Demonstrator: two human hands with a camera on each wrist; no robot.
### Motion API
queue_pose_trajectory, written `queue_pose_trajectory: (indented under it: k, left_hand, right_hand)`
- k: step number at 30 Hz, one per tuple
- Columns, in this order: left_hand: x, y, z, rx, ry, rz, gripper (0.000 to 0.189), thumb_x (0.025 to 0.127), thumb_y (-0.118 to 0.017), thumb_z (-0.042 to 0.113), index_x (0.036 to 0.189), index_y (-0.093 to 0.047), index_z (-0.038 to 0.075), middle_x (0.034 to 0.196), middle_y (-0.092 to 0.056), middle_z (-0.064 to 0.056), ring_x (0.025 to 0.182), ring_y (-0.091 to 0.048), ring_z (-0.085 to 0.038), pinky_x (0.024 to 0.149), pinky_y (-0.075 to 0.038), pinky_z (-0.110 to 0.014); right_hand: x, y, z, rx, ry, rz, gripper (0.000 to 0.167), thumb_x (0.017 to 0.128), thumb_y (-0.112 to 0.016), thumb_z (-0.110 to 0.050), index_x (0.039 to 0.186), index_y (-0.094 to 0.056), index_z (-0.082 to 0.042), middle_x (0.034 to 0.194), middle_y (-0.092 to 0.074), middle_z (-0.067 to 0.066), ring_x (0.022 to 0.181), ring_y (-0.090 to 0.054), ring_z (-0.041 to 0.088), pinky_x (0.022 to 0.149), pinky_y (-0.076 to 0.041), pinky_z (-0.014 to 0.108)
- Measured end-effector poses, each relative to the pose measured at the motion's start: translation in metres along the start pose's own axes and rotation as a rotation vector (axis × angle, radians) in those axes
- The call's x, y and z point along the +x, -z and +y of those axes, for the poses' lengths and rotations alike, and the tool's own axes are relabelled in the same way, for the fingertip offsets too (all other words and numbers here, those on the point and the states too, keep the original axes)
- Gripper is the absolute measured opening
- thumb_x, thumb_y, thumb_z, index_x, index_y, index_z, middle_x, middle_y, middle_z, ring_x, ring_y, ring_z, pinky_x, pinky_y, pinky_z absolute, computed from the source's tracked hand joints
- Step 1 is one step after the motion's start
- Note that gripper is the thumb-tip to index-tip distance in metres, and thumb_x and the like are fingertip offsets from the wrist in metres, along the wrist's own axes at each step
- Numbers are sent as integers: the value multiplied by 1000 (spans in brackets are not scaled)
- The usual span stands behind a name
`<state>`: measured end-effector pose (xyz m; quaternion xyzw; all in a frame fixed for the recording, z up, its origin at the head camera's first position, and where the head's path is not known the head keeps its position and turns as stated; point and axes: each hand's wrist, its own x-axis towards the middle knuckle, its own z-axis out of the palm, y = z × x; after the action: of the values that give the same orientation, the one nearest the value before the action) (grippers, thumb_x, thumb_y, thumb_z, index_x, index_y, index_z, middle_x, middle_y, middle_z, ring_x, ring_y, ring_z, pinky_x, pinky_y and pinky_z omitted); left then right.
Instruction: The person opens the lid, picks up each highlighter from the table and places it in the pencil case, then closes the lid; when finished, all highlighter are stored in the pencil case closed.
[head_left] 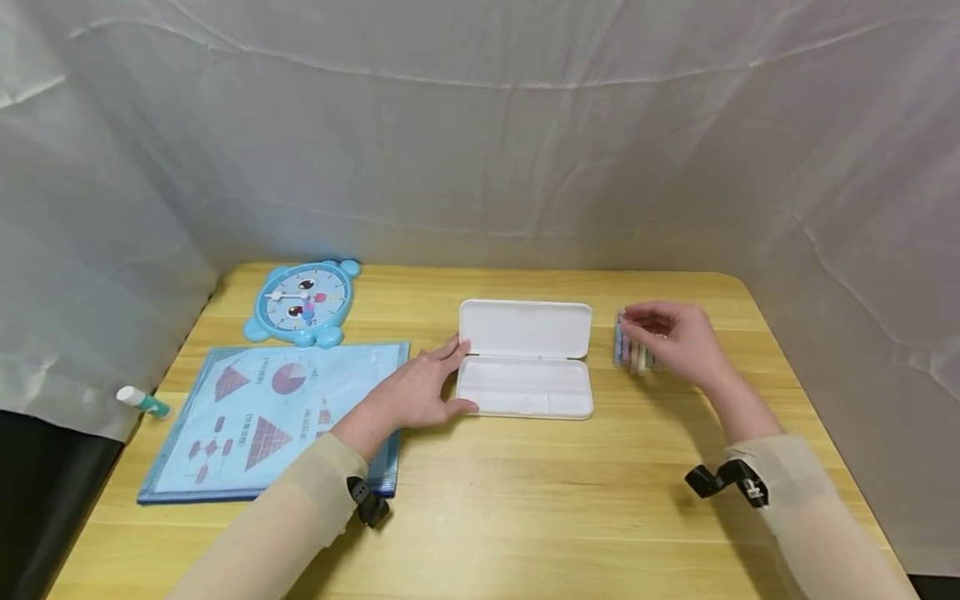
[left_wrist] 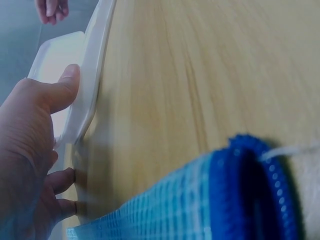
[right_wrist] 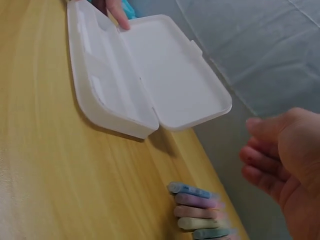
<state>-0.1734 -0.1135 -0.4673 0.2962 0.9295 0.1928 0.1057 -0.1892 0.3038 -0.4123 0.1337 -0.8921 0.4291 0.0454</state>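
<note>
A white pencil case (head_left: 525, 387) lies with its lid (head_left: 525, 329) folded back on the table, its inside showing. My left hand (head_left: 420, 387) holds it at its left end, the thumb over the near corner and a finger by the lid. In the left wrist view, that thumb (left_wrist: 65, 90) presses on the case's edge. To the right of the case, my right hand (head_left: 675, 337) hovers over a row of several pastel-coloured pens (head_left: 626, 350). In the right wrist view, its fingers (right_wrist: 262, 160) are loosely bent with nothing between them, apart from the pens (right_wrist: 197, 210).
A blue mesh zip pouch (head_left: 277, 425) printed with charts lies left, overlapped by my left forearm in the head view. Behind it sits a blue toy clock (head_left: 307, 302). A white and green glue stick (head_left: 144, 402) is at the left edge. Grey curtains (head_left: 525, 150) enclose the table.
</note>
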Motion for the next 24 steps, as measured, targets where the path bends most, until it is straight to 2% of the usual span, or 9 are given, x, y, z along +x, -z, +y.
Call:
queue_pose_trajectory:
  k: [7,14,24]
  left_hand:
    - [0,0,0,-1,0,5,104,94,-70,65,168,-22,10,173,-19,-14,146,-46,-34,122,-29,-58]
    - [1,-1,0,-3,-7,-4,104,95,-69,65,168,-22,9,173,-18,-14,147,-44,-33,122,-29,-57]
    - [1,0,-1,1,5,-6,104,95,-69,66,168,-22,10,173,-18,-13,146,-46,-34,122,-29,-57]
  right_hand:
    - [-1,-14,15,-126,-54,-39,26,96,-79,-6,116,-75,10,103,-77,20,89,-74,31,72,-55,16]
    - [-2,-31,26,-194,-104,-21,28,91,-82,-5,112,-75,12,92,-76,16,83,-72,28,69,-56,21]
    - [0,-40,20,-268,-168,-7,32,86,-85,-6,108,-73,14,90,-74,18,82,-70,31,77,-59,47]
